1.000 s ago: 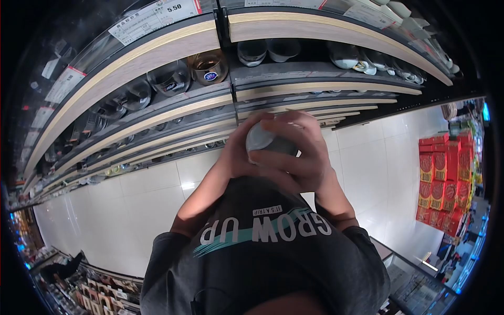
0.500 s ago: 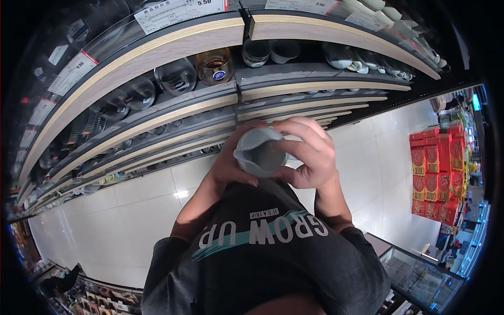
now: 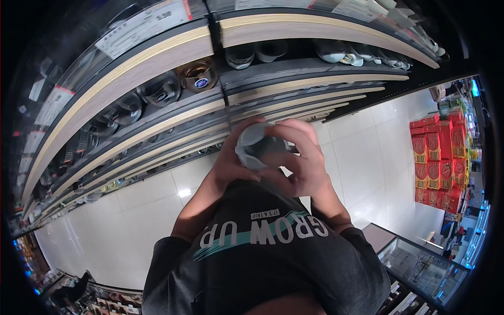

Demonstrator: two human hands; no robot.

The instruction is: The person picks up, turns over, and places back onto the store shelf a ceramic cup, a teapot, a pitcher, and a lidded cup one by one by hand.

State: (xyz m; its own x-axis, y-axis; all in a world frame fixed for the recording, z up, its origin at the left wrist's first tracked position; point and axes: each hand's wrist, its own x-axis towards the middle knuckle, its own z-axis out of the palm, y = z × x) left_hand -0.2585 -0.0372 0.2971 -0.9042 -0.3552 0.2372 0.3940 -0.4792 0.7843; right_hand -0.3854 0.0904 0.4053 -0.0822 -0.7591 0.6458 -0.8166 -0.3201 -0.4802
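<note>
Both hands hold a pale, translucent jug-like vessel (image 3: pixel 253 137) in front of my chest, its wavy rim facing up toward the camera. My left hand (image 3: pixel 230 159) wraps round the vessel's left side, thumb low near the shirt. On the other side, my right hand (image 3: pixel 306 160) grips the vessel with curled fingers reaching across the rim; these fingers are slightly blurred. The vessel's underside is hidden by the hands.
Wood-edged shelves (image 3: pixel 273 26) with glassware curve across the top and left. An amber glass (image 3: pixel 198 76) stands on one shelf. Red boxes (image 3: pixel 433 163) are stacked at the right. A glass display case (image 3: pixel 420 262) is at lower right, beyond pale floor tiles (image 3: pixel 126 226).
The vessel has shifted slightly left and its opening has come into clearer view since the earliest frame. The right fingers have moved over its rim. The view of the shelves has shifted.
</note>
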